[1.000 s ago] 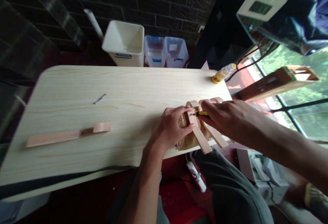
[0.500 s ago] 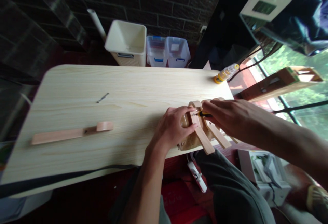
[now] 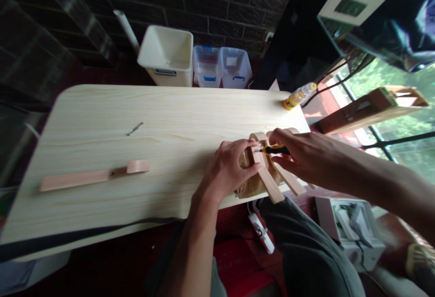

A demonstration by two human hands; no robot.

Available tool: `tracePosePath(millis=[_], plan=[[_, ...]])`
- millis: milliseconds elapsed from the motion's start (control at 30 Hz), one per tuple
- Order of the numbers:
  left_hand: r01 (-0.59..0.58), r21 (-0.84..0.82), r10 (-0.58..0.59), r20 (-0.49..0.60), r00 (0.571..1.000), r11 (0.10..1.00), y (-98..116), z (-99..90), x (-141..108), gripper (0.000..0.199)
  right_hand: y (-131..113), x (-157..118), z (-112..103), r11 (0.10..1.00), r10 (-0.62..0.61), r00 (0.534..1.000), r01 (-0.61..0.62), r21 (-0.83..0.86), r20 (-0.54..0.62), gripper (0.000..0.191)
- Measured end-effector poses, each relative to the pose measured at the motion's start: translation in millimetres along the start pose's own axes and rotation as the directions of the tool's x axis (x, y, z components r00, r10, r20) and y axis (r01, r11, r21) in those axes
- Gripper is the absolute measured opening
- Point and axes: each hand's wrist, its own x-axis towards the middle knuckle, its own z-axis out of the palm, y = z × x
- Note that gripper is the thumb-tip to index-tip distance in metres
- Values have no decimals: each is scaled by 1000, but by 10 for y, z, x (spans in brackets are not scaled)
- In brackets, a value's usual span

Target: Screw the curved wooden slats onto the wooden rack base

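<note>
My left hand (image 3: 226, 166) grips a light wooden slat (image 3: 271, 185) with a curved end, thumb on one side and fingers on the other. In my right hand (image 3: 304, 152) is a yellow and black screwdriver (image 3: 279, 150), lying nearly level. Its tip meets a small screw (image 3: 256, 151) in the slat, between my left thumb and forefinger. Similar slats (image 3: 291, 183) stand side by side to the right, partly covered by my right hand. Beneath them is a clear, brownish wrapping (image 3: 251, 190), whose contents I cannot make out.
A loose wooden slat with a curved end (image 3: 78, 179) lies on the left of the table (image 3: 183, 107). Behind it is a thin metal piece (image 3: 135, 129). A clear and yellow container (image 3: 300, 96) stands at the back right corner. Bins (image 3: 173, 77) stand beyond the table.
My right fingers have loosened and shifted on the screwdriver, showing more of its black handle. My left hand keeps its grip on the slat.
</note>
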Motion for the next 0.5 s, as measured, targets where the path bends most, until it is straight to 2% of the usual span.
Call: tracePosePath(millis=[100,200,267,367,500], plan=[[-1,20,1,-15,1000,1000,-11,8,-5,48,13,-9,-34,994,-109,994,109,8,9,33],[-2,27,3,-23,1000,1000,-20,11,-12,49,27,-13,-69,991,-127,991,129,-38,46,41],[2,18,-2,-19,1000,1000,-21,11,-14,49,33,-10,-78,991,-118,992,120,-62,44,34],[17,15,-17,-9,1000,1000,-15,8,-13,50,19,6,-73,990,-119,993,118,-80,-19,19],[30,25,-30,7,1000,999,-7,2,-7,51,-54,48,-68,994,-95,994,92,-64,-49,10]])
